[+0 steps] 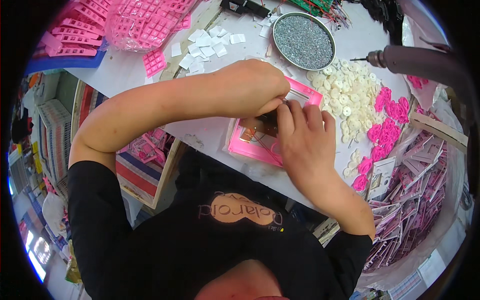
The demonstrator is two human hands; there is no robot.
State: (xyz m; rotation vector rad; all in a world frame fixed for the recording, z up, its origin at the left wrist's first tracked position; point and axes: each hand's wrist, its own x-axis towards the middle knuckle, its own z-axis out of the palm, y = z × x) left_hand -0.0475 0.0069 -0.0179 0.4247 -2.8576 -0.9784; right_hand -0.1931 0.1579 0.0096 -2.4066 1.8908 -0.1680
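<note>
A pink plastic frame-like housing (257,154) lies on the table in front of me. Wires and a small copper-coloured piece show inside it. My left hand (265,87) reaches over its far side, its fingers curled and pressed together at a dark part (270,120) within the housing. What exactly the left fingertips grip is hidden. From the near right, my right hand (307,132) bends its fingers down over the same dark part, next to the left fingertips. The part's shape is mostly covered by my hands.
A round metal tray of small screws (304,42) stands beyond the housing, beside white discs (345,92) and pink rings (385,135). An electric screwdriver (400,60) juts in from the right. White paper squares (205,45), bagged pink keypads (142,25) and a large bag of pink panels (410,190) surround me.
</note>
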